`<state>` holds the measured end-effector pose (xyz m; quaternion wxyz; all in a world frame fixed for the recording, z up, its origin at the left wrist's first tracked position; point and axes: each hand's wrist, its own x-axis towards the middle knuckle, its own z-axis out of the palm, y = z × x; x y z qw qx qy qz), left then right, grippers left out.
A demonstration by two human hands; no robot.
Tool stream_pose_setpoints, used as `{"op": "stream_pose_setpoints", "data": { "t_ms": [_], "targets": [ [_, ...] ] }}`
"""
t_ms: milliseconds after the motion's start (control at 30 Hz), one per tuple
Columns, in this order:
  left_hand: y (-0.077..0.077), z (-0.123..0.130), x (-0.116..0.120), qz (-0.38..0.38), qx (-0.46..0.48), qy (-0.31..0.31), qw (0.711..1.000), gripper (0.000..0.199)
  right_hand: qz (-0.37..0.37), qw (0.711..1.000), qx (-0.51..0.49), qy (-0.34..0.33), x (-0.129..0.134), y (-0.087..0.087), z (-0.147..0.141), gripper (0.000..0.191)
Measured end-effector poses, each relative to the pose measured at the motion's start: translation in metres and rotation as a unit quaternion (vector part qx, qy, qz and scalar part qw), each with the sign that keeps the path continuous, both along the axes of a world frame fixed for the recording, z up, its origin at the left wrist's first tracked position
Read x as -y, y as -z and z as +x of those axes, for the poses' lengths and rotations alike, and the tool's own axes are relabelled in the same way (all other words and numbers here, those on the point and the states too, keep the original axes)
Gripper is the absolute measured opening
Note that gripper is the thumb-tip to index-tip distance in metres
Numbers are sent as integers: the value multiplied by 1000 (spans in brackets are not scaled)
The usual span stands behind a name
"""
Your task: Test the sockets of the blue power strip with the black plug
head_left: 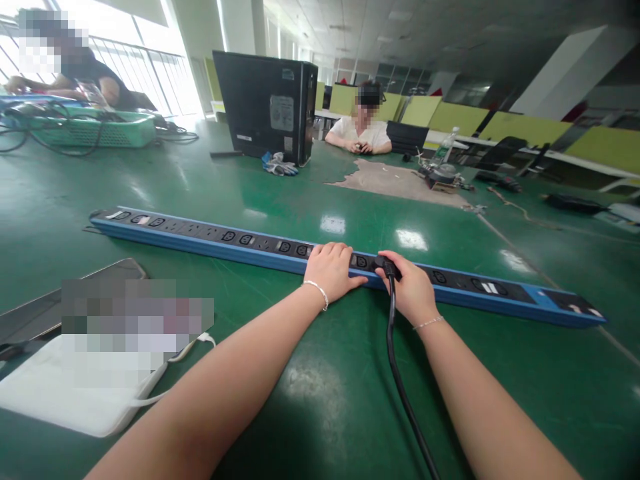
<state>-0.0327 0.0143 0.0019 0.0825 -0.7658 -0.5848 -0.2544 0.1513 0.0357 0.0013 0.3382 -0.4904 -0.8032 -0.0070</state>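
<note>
A long blue power strip [240, 257] with a black socket face lies slantwise across the green tabletop, its right end nearer me. My left hand [330, 270] rests over its middle, fingers across the top to the far edge and thumb along the near side, gripping it. Just right of that, my right hand [410, 287] pinches a black plug [385, 264] at one of the sockets. How deep the plug sits is hidden by my fingers. From it a thick black power cord [397, 353] runs down towards me between my forearms.
At left lie a white device [75, 393] and a dark phone-like slab [105, 273], partly blurred. Farther back stand a black computer case [250, 100], gloves [279, 164], a green basket [120, 130] of cables and a bottle [447, 147]. Two other people sit beyond.
</note>
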Motion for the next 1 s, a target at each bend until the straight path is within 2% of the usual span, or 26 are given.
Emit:
{"op": "stream_pose_setpoints", "data": {
  "t_ms": [300,567,833,1000],
  "targets": [
    [-1,-1,0,0,0,7,1000,60,8,1000,5,26,2,2,-2,36],
    [2,-2,-1,20,4,10,1000,60,-77,994,-48,63,3,-4,-2,34],
    [3,-2,-1,16,-13,3,1000,61,5,996,54,66,5,0,-9,39],
    [2,-3,-1,8,-23,4,1000,60,9,995,62,75,5,4,-10,38]
  ]
}}
